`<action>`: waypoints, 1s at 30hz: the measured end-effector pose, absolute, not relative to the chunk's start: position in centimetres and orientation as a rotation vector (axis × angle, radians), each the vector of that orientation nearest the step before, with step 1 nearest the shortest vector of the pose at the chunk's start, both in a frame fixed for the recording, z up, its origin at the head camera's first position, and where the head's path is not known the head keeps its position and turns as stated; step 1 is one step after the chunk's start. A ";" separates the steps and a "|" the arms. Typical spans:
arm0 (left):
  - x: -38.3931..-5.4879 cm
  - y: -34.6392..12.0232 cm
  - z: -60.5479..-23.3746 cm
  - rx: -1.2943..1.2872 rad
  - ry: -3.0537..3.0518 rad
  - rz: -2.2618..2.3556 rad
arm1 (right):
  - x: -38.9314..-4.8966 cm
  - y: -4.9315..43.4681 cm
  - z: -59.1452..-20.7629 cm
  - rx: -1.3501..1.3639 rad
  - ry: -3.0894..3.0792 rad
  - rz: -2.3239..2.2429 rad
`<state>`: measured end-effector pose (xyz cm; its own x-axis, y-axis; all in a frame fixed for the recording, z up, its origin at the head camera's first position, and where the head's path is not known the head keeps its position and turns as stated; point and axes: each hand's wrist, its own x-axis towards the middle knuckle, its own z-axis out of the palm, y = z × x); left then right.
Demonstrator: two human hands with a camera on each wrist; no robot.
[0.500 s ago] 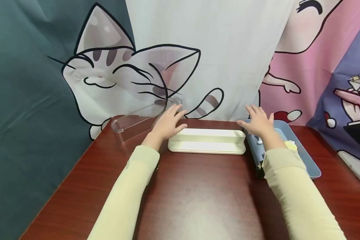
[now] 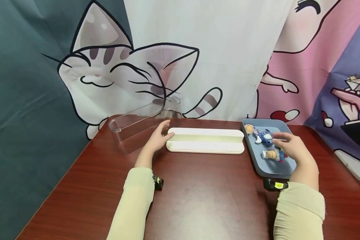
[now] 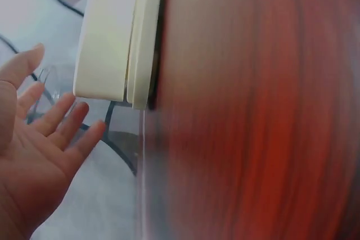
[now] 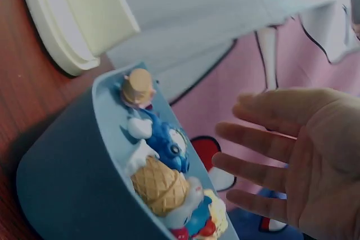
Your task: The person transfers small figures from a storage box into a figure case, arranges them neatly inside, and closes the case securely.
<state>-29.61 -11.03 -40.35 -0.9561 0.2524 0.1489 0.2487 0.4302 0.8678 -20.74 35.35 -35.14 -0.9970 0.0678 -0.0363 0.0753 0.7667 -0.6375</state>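
Observation:
A cream two-step display stand [image 2: 205,146] sits on the table. My left hand [image 2: 157,137] is off its left end, fingers spread and holding nothing; the left wrist view shows the palm beside the stand's end. Over the right side of a blue-grey tray [image 2: 259,170] hovers my right hand [image 2: 295,146], its fingers loosely extended. Small toy figures lie in the tray: a blue one [image 2: 265,136], one with a tan waffle-cone part [image 4: 160,186] and one with a tan top [image 4: 138,85] at the far corner. The right hand partly hides others.
A clear plastic cover [image 2: 138,131] stands at the back left of the table, behind my left hand. The brown wooden table [image 2: 198,193] ends at a cartoon-printed cloth backdrop [image 2: 234,60].
My right hand has moved right and nearer, from the tray's far left corner to above its right side, uncovering the toys. My left hand has drawn back slightly from the stand.

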 end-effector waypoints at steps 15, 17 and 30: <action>-29.4 -11.2 -44.5 0.368 2.382 1.821 | -19.0 37.6 -38.2 0.119 2.810 -1.100; -29.3 -11.1 -44.6 0.406 2.417 1.705 | -19.0 37.9 -38.4 0.111 2.794 -1.068; -30.7 -11.4 -44.2 0.462 2.572 1.328 | -20.6 38.4 -39.2 0.085 2.747 -0.898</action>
